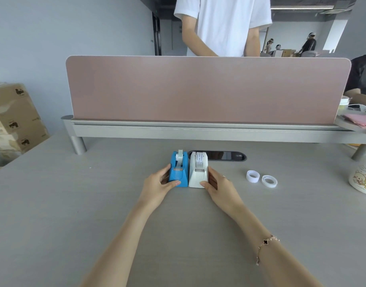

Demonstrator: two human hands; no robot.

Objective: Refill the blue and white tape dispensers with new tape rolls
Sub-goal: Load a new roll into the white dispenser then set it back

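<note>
A blue tape dispenser (179, 169) and a white tape dispenser (198, 169) stand side by side at the middle of the grey desk, each with a tape roll seated in it. My left hand (160, 183) grips the blue one from its left side, thumb on its front. My right hand (216, 182) holds the white one from its right side, thumb at its front corner. Two small white tape rolls, one (252, 176) and another (269, 181), lie flat on the desk to the right, apart from both hands.
A pink partition panel (207, 90) on a grey rail closes off the desk's far side, with a black cable slot (225, 155) just behind the dispensers. A cartoon-printed mug (363, 179) stands at the right edge. Cardboard boxes (14, 119) are stacked at left. A person stands behind the partition.
</note>
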